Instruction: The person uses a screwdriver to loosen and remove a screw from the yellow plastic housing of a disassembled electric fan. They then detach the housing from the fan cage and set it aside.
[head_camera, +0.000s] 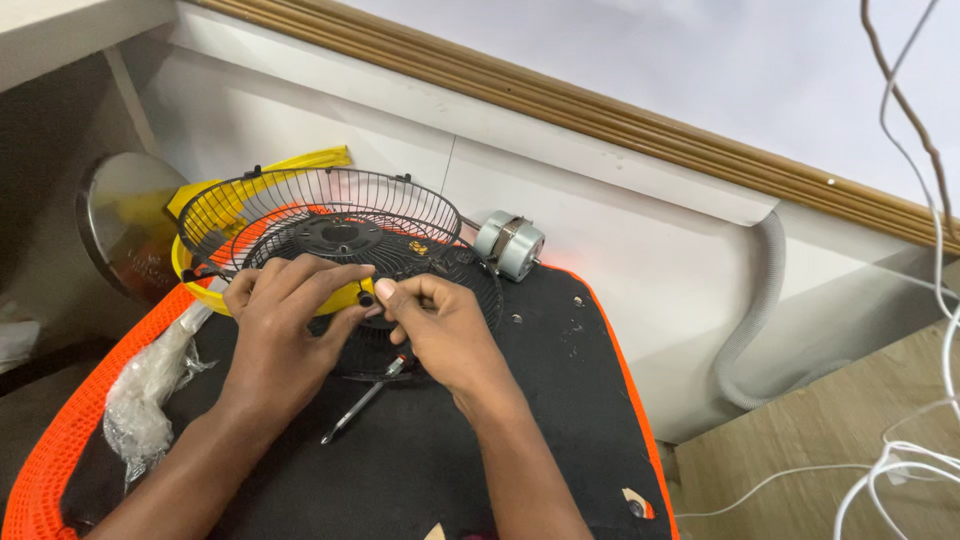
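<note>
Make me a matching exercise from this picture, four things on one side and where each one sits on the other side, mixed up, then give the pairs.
Things:
1. fan motor
2. screwdriver
3. crumpled plastic bag
4. grey hose

Places:
A. on the black mat, below the hands
B. against the wall, right of the wire fan guard
C. left edge of the mat
D. running down the wall to the floor, right of the mat

Pairs: 1-B, 2-A, 3-C, 4-D

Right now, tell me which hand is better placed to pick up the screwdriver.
Probably the right hand: the screwdriver lies on the black mat just beneath it, handle toward its wrist. The left hand sits farther off, fingers on the fan grille.
</note>
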